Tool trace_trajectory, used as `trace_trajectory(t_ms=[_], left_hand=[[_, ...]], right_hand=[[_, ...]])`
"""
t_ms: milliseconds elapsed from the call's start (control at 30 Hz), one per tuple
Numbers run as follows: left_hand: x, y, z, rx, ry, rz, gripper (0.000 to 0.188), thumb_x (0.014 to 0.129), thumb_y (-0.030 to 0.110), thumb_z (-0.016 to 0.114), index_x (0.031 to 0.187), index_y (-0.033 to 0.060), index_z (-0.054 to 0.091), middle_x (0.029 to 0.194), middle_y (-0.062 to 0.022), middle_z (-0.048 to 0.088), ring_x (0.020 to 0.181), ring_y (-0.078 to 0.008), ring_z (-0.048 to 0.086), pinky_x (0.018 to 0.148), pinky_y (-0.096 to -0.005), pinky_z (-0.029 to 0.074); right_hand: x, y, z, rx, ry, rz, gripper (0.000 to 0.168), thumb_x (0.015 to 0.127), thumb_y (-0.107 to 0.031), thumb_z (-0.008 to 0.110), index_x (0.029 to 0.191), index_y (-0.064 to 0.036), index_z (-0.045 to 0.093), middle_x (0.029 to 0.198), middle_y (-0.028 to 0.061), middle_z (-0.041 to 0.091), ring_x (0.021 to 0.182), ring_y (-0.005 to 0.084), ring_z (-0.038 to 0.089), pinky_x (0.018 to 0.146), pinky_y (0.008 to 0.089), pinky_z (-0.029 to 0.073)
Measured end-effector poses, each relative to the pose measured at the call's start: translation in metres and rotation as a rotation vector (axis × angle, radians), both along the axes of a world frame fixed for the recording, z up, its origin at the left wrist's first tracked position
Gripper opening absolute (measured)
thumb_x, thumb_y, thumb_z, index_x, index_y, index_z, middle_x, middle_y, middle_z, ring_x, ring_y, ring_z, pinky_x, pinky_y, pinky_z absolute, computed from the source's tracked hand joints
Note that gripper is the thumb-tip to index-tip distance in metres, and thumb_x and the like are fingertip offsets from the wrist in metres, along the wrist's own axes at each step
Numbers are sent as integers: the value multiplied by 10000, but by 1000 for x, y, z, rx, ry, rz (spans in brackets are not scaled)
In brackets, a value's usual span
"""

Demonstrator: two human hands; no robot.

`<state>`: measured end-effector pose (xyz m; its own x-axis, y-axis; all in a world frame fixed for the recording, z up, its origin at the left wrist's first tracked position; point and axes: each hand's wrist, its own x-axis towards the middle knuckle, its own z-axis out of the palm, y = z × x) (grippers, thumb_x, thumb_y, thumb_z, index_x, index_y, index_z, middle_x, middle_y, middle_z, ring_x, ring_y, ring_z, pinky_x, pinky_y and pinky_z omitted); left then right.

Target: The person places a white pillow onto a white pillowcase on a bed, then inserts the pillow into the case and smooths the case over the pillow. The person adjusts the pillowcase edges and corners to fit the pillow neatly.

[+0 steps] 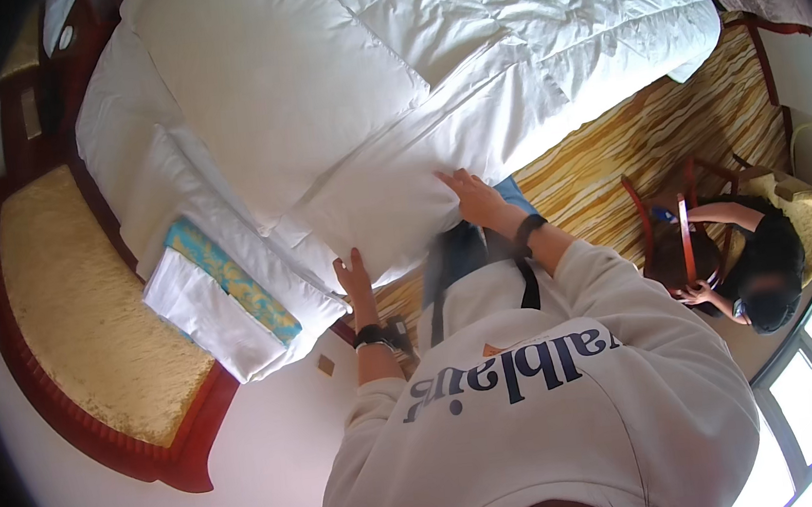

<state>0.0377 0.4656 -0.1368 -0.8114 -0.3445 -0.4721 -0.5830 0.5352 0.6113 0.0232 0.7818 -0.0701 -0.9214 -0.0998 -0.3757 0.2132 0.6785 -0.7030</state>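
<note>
A white duvet [323,151] covers the bed, its panels marked by seams and creases. My left hand [357,276] is at its near edge by the pillow end, thumb and a finger pointing up against the cloth. My right hand [478,199] touches the duvet near the side edge, two fingers spread on top; the other fingers are hidden. Whether either hand grips the fabric is not clear. Left of my left hand, white pillows [259,246] are stacked at the head of the bed. On top is a turquoise band with gold pattern [232,277] beside white cloth.
A red wooden headboard with a gold panel [96,305] stands at the left. Brown-and-gold striped carpet [607,139] runs alongside the bed. At the right a co-worker [762,256] in black bends over a wooden chair [687,241], holding something blue. A window [805,398] is behind.
</note>
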Motion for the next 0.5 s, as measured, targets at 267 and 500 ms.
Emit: trace_trajectory(t_ms=[267, 500], left_hand=[[10, -17, 23, 480, -63, 88, 365, 772, 138, 581, 1083, -29, 487, 917, -74, 575, 776, -144, 530, 690, -260, 426], [-14, 54, 94, 383, -117, -81, 466, 743, 19, 540, 1182, 51, 386, 892, -99, 580, 716, -140, 550, 579, -231, 444]], right_hand=[[-24, -18, 12, -253, -90, 23, 657, 688, 54, 416, 1315, -95, 290, 1074, 136, 489, 1001, 332, 460, 878, 386, 386], [-6, -82, -57, -214, 19, 203, 619, 733, -41, 480, 1319, -58, 281, 1295, 153, 369, 1156, 333, 356, 993, 381, 260]])
